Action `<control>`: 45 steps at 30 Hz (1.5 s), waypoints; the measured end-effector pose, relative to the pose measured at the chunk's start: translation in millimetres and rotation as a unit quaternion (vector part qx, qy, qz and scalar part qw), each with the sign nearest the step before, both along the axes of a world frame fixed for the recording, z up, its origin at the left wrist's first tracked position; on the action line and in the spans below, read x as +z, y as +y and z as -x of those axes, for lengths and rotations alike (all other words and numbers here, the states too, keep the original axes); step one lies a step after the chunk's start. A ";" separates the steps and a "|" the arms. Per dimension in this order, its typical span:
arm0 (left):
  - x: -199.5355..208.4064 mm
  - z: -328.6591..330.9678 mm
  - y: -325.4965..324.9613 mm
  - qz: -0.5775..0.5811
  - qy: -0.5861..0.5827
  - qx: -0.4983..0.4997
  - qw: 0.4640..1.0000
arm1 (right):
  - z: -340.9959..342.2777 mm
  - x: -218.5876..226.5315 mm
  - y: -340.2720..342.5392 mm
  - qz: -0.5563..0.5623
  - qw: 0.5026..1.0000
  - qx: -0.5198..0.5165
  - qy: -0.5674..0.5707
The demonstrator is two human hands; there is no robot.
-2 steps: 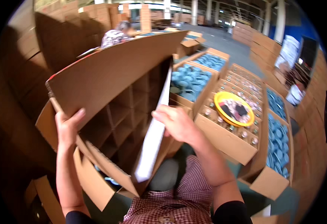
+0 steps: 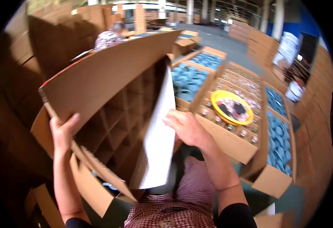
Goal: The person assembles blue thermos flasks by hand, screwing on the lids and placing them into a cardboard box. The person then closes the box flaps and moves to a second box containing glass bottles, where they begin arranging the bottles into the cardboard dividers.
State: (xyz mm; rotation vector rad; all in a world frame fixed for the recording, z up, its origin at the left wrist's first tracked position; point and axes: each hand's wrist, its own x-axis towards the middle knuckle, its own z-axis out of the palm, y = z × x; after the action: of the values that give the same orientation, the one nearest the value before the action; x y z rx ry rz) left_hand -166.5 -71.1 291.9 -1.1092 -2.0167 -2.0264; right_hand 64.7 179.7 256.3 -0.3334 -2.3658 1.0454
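A large cardboard box (image 2: 98, 70) is tilted in front of me, its mouth turned toward me and its long top flap raised. Cardboard dividers (image 2: 115, 117) split the inside into several square cells, which look bare where I can see in. My left hand (image 2: 63, 131) grips the box's left edge, thumb on the inner face of the flap. At the right side of the mouth, my right hand (image 2: 189, 129) pinches the edge of a shiny white sheet (image 2: 158, 152). That sheet slants down toward my lap, and its far end lies partly inside the box.
Another open carton (image 2: 90, 182) sits beneath the tilted box. To the right stand cartons of light-blue lids (image 2: 189, 78) and one of small jars with a yellow basin (image 2: 233, 122) on top. A person (image 2: 111, 38) works beyond the box. Stacked cartons (image 2: 6, 76) line the left.
The white sheet has swung out from nearly edge-on, so more of its face shows. My right hand has moved slightly away from the box with it. My left hand keeps its grip.
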 end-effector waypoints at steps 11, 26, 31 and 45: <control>-108.5 38.1 198.4 0.140 0.075 -0.040 0.987 | -334.2 -100.9 -10.4 0.233 0.899 -0.328 0.170; -320.7 8.6 259.5 0.229 0.058 -0.130 0.963 | -673.5 -197.3 -146.0 -0.022 0.537 -0.742 0.402; -317.3 -14.5 220.3 0.230 0.082 -0.087 0.966 | -762.4 -151.8 -61.6 0.029 0.509 -0.775 0.373; -269.2 -43.7 124.1 0.295 0.296 -0.238 0.877 | -115.4 -272.4 53.1 0.654 0.694 -0.274 0.124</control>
State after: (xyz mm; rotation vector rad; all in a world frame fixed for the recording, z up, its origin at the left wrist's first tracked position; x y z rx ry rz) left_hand -122.9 53.0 22.7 -2.1858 -2.1686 -0.9237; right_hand 180.1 232.8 -16.2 -1.1836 -0.7586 2.0619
